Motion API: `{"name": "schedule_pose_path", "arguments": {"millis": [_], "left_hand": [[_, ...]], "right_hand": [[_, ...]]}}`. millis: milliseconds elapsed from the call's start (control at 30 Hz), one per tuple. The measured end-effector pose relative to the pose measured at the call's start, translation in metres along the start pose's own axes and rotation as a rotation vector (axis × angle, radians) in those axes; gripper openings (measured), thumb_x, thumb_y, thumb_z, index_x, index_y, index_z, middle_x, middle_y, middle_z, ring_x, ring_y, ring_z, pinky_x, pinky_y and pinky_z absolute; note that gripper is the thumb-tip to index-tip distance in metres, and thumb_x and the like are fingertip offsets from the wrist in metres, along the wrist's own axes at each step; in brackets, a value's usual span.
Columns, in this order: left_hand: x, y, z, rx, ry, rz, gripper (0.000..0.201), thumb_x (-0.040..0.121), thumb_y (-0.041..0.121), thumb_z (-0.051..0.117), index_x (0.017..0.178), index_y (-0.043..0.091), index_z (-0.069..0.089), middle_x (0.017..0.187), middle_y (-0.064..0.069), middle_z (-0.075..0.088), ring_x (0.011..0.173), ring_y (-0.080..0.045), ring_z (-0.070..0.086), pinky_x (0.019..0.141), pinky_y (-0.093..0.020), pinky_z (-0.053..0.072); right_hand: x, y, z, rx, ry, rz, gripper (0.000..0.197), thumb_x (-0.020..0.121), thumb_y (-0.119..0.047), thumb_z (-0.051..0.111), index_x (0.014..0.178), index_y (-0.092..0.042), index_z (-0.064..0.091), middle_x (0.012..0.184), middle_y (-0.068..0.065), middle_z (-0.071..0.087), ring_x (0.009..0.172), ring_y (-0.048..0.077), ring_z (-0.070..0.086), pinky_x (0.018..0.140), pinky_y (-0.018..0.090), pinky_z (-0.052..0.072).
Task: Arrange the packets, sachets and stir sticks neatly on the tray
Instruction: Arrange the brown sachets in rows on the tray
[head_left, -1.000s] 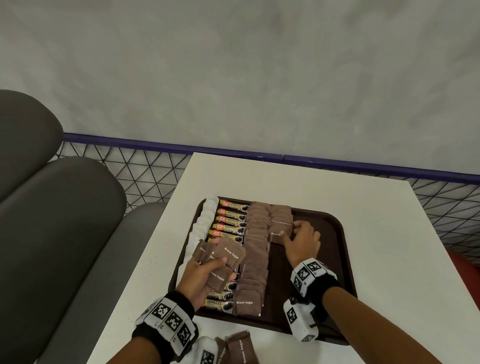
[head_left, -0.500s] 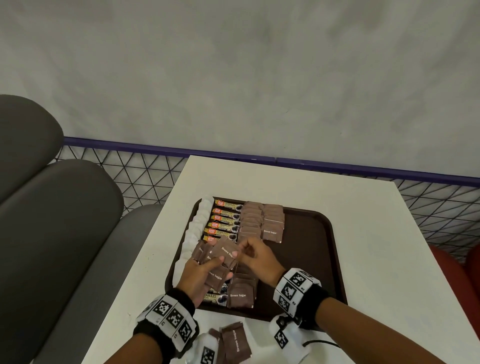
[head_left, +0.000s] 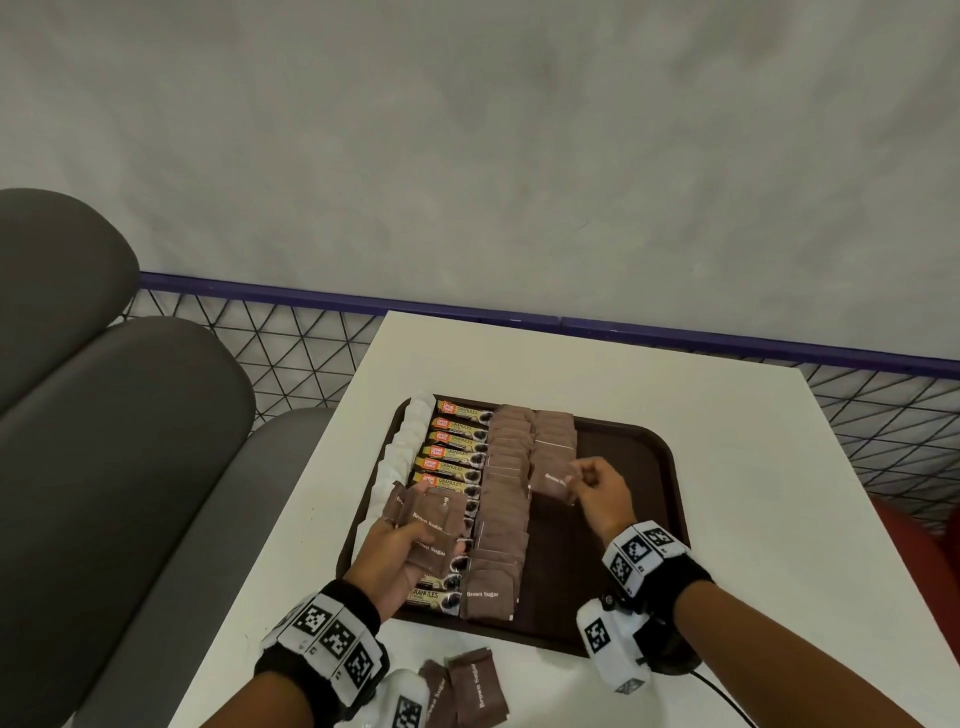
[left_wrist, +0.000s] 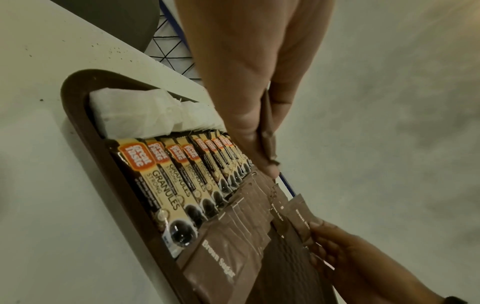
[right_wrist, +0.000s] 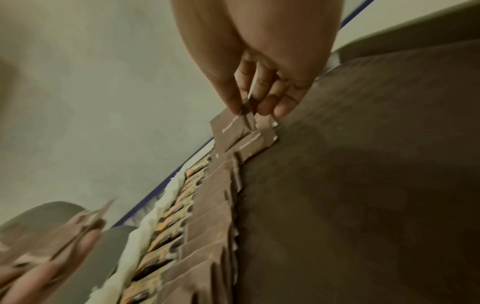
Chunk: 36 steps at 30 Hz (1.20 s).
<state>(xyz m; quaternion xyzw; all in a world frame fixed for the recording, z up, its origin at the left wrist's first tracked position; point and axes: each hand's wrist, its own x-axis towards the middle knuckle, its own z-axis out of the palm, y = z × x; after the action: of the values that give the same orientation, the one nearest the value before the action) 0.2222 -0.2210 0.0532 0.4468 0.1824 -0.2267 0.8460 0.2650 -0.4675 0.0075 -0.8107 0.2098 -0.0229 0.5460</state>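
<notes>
A dark brown tray (head_left: 639, 467) on the white table carries rows of white sachets (head_left: 402, 457), coffee granule sticks (head_left: 457, 441) and overlapping brown sugar packets (head_left: 504, 499). A second, shorter row of brown sugar packets (head_left: 555, 436) lies to their right. My left hand (head_left: 400, 545) grips a fanned stack of brown sugar packets (head_left: 428, 514) above the tray's near left part. My right hand (head_left: 597, 493) pinches a single brown sugar packet (head_left: 553, 480) just over the near end of the shorter row; the right wrist view shows the brown sugar packet (right_wrist: 233, 129) between thumb and fingers.
Loose brown sugar packets (head_left: 475, 691) lie on the table (head_left: 753, 519) in front of the tray. Grey seat cushions (head_left: 104, 441) stand at the left. A mesh fence with a purple rail (head_left: 311, 299) runs behind the table. The tray's right half is bare.
My right hand went from the shorter row to the stack in my left hand, took one packet, and has carried it back right to the shorter row's near end.
</notes>
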Motion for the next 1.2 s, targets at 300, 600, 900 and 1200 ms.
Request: {"name": "schedule_pose_path", "arguments": {"millis": [300,600,900,1200], "left_hand": [[0.008,0.007,-0.009,0.05,0.022,0.012,0.034,0.094,0.001,0.045,0.122,0.018,0.053,0.119,-0.025,0.061,0.093,-0.038,0.067,0.073,-0.05,0.058],[0.016,0.008,-0.011,0.058,-0.037,-0.008,0.049,0.088,-0.009,0.045,0.126,0.022,0.051,0.107,-0.019,0.069,0.098,-0.038,0.066,0.073,-0.047,0.058],[0.019,0.006,-0.01,0.036,-0.034,0.017,0.055,0.086,-0.016,0.045,0.128,0.02,0.051,0.124,-0.012,0.059,0.109,-0.036,0.06,0.081,-0.045,0.056],[0.012,0.004,-0.006,0.101,-0.003,0.045,0.049,0.083,-0.008,0.057,0.122,0.021,0.052,0.122,-0.009,0.062,0.102,-0.037,0.065,0.074,-0.04,0.059]], "right_hand": [[0.02,0.012,0.006,-0.221,-0.019,0.016,0.012,0.084,-0.002,0.06,0.083,-0.012,0.054,0.079,0.007,0.053,0.067,0.015,0.05,0.055,0.009,0.039],[0.035,0.014,0.014,-0.439,0.02,-0.052,0.01,0.08,-0.01,0.066,0.085,-0.015,0.059,0.094,0.008,0.062,0.099,0.022,0.046,0.087,0.036,0.045],[0.035,0.013,0.014,-0.556,0.059,-0.104,0.018,0.081,-0.016,0.066,0.097,-0.013,0.058,0.104,0.006,0.058,0.105,0.025,0.046,0.088,0.035,0.041],[0.007,-0.011,0.016,-0.418,0.093,-0.305,0.029,0.085,-0.024,0.061,0.111,-0.011,0.054,0.109,0.003,0.051,0.107,0.016,0.038,0.092,0.028,0.038]]}}
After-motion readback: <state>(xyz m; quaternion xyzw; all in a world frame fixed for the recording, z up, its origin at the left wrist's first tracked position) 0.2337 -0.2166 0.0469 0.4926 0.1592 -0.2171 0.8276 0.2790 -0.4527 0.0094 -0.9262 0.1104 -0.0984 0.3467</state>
